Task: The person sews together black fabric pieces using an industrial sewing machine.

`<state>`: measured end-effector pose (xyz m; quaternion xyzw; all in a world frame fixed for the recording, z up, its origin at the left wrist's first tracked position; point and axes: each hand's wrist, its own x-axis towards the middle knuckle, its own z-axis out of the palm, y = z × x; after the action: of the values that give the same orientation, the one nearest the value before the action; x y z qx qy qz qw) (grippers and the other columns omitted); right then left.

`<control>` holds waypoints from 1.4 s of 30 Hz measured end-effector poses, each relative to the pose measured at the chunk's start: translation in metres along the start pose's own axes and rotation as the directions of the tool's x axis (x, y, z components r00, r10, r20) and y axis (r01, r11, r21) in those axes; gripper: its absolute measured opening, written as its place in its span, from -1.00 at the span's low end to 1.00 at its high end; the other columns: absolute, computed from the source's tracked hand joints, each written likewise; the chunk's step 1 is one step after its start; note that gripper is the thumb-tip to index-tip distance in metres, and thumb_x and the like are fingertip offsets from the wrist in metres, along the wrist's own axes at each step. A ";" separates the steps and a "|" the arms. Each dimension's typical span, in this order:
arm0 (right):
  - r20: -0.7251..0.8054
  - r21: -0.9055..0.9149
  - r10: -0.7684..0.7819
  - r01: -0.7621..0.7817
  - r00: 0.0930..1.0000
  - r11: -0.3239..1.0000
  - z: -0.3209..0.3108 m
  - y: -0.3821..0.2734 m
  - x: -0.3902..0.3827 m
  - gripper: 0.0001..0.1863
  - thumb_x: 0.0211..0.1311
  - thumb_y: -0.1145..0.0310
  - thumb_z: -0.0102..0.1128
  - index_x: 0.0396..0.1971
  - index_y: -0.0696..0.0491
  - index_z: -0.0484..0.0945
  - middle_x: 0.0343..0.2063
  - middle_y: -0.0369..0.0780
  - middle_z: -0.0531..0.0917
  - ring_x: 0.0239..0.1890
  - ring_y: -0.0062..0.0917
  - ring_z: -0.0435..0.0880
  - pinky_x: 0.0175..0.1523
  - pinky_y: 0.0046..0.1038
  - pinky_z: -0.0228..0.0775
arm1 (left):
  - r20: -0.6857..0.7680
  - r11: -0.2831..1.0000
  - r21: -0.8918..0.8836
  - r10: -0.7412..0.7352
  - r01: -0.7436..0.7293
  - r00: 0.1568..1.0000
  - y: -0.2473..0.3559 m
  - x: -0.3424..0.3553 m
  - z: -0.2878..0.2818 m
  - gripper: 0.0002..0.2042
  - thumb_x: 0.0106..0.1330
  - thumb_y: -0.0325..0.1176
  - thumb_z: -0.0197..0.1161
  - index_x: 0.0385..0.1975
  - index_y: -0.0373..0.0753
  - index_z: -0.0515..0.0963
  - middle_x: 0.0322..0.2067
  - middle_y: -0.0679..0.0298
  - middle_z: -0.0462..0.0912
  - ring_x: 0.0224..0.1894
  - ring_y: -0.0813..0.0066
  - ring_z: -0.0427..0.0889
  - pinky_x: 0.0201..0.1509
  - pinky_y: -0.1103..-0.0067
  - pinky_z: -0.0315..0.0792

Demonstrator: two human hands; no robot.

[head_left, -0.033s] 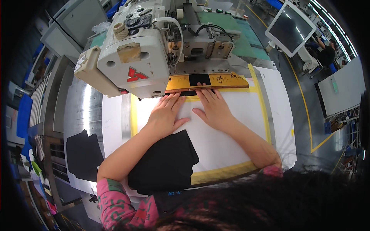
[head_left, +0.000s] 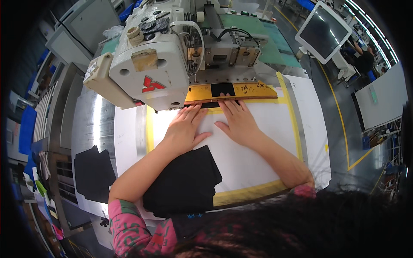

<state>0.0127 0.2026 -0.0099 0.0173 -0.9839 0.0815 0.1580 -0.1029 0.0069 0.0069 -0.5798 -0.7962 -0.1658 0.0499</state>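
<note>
My left hand (head_left: 185, 129) lies flat and open on the white work surface (head_left: 249, 163), fingers stretched toward the yellow clamp bar (head_left: 254, 90) of a sewing machine (head_left: 148, 62). Beside it, my right hand (head_left: 239, 124) is also flat, its fingers apart and their tips at the bar's front edge. A narrow strip of black fabric (head_left: 211, 104) shows between the hands along that edge; the fingertips press at it, and its remainder is hidden. On the bar sits a black square patch (head_left: 222, 89). Below my left forearm lies a pile of black fabric pieces (head_left: 183, 180).
More black fabric pieces (head_left: 94, 174) rest on the metal table (head_left: 92, 116) at left. The machine head overhangs the left side of the work surface, near my left hand. A monitor (head_left: 323, 32) stands at the far right, with a person (head_left: 365, 58) beyond it.
</note>
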 end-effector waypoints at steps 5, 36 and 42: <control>0.052 -0.050 0.040 -0.038 0.998 0.998 -0.005 -0.011 -0.017 -0.27 0.28 0.02 0.09 0.24 0.29 0.24 0.28 0.02 0.30 0.38 -0.21 0.19 0.40 -0.10 -0.06 | 0.024 0.998 -0.033 0.051 -0.051 0.998 0.000 -0.005 -0.005 -0.38 0.22 -0.04 0.26 0.19 -0.32 0.37 0.22 -0.01 0.36 0.30 0.07 0.31 0.39 0.27 0.16; 0.045 -0.168 0.073 -0.065 0.996 0.984 -0.010 -0.015 -0.019 -0.29 0.28 -0.02 0.06 0.21 0.27 0.31 0.26 0.02 0.33 0.34 -0.24 0.28 0.39 -0.06 -0.06 | -0.081 0.997 0.057 -0.049 0.054 0.996 0.006 -0.016 0.000 -0.42 0.17 -0.02 0.31 0.13 -0.23 0.44 0.22 0.05 0.37 0.26 0.05 0.35 0.26 0.23 0.26; 0.013 -0.201 0.063 -0.059 0.998 0.978 -0.009 -0.014 -0.021 -0.30 0.25 -0.01 0.08 0.20 0.24 0.33 0.25 0.00 0.34 0.33 -0.25 0.30 0.39 -0.04 -0.07 | -0.108 0.999 0.022 -0.045 0.047 0.993 0.006 -0.015 0.001 -0.42 0.15 -0.03 0.32 0.11 -0.24 0.45 0.19 0.05 0.40 0.25 0.05 0.37 0.24 0.23 0.29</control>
<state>0.0357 0.1909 -0.0061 -0.0279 -0.9887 -0.0133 0.1467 -0.0920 -0.0047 0.0028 -0.5508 -0.8075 -0.1879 0.0961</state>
